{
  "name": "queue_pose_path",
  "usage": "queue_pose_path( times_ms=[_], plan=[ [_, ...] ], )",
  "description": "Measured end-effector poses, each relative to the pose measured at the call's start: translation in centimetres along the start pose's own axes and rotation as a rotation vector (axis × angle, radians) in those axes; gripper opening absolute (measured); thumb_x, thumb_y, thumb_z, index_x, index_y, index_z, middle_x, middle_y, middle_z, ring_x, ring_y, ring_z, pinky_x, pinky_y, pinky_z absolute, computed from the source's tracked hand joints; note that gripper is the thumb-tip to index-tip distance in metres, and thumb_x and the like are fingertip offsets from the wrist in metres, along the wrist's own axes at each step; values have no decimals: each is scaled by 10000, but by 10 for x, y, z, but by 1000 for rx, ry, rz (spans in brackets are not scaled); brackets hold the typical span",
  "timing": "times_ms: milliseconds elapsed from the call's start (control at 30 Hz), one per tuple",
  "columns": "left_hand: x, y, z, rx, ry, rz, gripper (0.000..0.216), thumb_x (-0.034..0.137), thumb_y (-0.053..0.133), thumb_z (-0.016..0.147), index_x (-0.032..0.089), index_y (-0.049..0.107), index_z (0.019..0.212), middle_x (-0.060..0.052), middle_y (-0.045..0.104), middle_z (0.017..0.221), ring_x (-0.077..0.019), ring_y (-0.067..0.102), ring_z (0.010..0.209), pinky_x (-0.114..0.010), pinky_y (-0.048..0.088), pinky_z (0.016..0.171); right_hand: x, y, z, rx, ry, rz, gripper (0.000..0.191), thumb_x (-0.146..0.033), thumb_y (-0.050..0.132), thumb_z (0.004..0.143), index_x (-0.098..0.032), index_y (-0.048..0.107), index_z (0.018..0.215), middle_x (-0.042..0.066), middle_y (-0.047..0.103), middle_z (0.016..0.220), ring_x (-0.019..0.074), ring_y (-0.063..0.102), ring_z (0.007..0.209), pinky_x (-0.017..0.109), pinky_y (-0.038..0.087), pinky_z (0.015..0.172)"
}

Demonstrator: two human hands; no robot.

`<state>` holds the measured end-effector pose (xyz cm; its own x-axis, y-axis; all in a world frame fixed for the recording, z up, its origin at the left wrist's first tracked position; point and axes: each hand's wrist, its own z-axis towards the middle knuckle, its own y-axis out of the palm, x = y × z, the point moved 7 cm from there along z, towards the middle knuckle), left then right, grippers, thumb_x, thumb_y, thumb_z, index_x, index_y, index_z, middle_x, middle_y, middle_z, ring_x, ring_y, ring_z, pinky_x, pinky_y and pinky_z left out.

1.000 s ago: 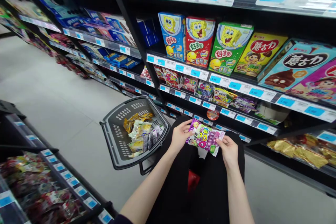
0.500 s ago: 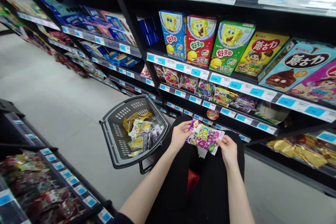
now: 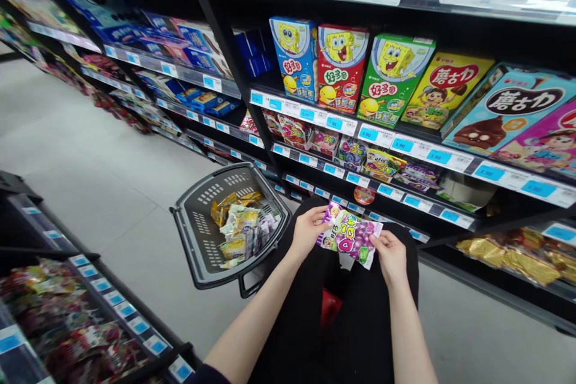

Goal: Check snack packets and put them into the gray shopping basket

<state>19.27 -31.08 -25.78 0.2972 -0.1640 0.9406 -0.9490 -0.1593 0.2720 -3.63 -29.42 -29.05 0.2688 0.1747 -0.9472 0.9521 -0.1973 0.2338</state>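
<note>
Above my knees I hold a purple and white bag of gummy candy with grapes printed on its front. My left hand pinches the bag's left end, thumb on the printed face. Its right end is between the thumb and fingers of my right hand. The bag lies nearly flat, tilted down to the right, its front turned up toward me. Left of my legs, a grey shopping basket stands on the floor with several small yellow, white and purple packets inside.
In front, a shelf carries upright snack boxes; a lower shelf has small candy bags. Gold-wrapped packs lie low on the right. A bin of wrapped sweets stands at the lower left. Grey floor runs between the shelves.
The candy bag has shifted very slightly left and down in view, still in both hands. The shelves have slid a little to the left; the basket looks unmoved.
</note>
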Motion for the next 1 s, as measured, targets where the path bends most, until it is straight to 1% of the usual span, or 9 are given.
queue_pose_path(
  times_ms=[300, 400, 467, 567, 633, 733, 800, 933, 1000],
  plan=[
    [1, 4, 1, -59, -36, 6, 502, 193, 803, 566, 135, 686, 1051, -58, 758, 800, -223, 707, 755, -330, 556, 725, -10, 0, 0, 8, -97, -51, 291, -418, 779, 623, -168, 674, 727, -36, 567, 485, 120, 540, 446, 264, 476, 489],
    [3, 4, 1, -71, -17, 23, 466, 185, 801, 570, 142, 693, 1022, -35, 746, 738, -203, 696, 712, -323, 548, 718, -20, -3, -6, 28, -206, -117, 281, -425, 768, 644, -174, 658, 708, -9, 616, 550, 138, 579, 496, 277, 493, 515],
    [6, 4, 1, -71, 10, 42, 345, 193, 803, 573, 138, 716, 902, -30, 734, 707, -194, 684, 699, -316, 540, 725, -30, -4, -16, 56, -306, -182, 246, -399, 763, 667, -183, 648, 685, 3, 637, 596, 148, 597, 534, 279, 500, 529],
    [12, 4, -2, -62, 60, 75, 219, 248, 781, 622, 148, 723, 808, -58, 741, 857, -210, 675, 838, -312, 519, 809, -45, 2, -43, 115, -465, -282, 126, -291, 743, 726, -204, 667, 674, 21, 664, 651, 174, 628, 613, 309, 521, 594],
    [14, 7, -5, -54, 75, 105, 236, 290, 737, 686, 173, 727, 891, -60, 727, 981, -214, 656, 930, -310, 501, 861, -57, 15, -66, 130, -628, -382, 54, -188, 715, 761, -233, 706, 732, 33, 706, 722, 204, 664, 705, 350, 537, 669],
    [9, 12, -8, -41, 48, 158, 208, 318, 684, 754, 189, 722, 913, -52, 732, 887, -207, 661, 862, -323, 496, 855, -74, 62, -110, -6, -1122, -776, 276, -54, 664, 786, -270, 717, 950, 33, 749, 847, 211, 693, 773, 354, 558, 684],
    [5, 11, -7, -21, 16, 172, 215, 306, 695, 749, 195, 708, 934, -53, 736, 843, -208, 665, 835, -334, 491, 853, -73, 92, -135, -126, -1434, -1048, 323, -18, 640, 797, -251, 701, 1013, 39, 757, 877, 195, 698, 755, 324, 568, 645],
    [-1, 5, 0, -18, -61, 98, 554, 199, 827, 569, 177, 626, 1085, -125, 712, 1070, -229, 687, 857, -356, 520, 797, -66, 110, -149, -229, -1620, -1194, 240, 4, 630, 791, -195, 724, 887, 54, 763, 849, 183, 689, 712, 300, 568, 598],
    [-3, 4, 2, -32, -94, 33, 622, 168, 851, 499, 132, 607, 1071, -143, 731, 982, -229, 700, 766, -359, 538, 728, -60, 113, -151, -294, -1620, -1198, 222, 14, 616, 793, -158, 727, 877, 74, 761, 869, 192, 689, 724, 309, 571, 612]
  ],
)
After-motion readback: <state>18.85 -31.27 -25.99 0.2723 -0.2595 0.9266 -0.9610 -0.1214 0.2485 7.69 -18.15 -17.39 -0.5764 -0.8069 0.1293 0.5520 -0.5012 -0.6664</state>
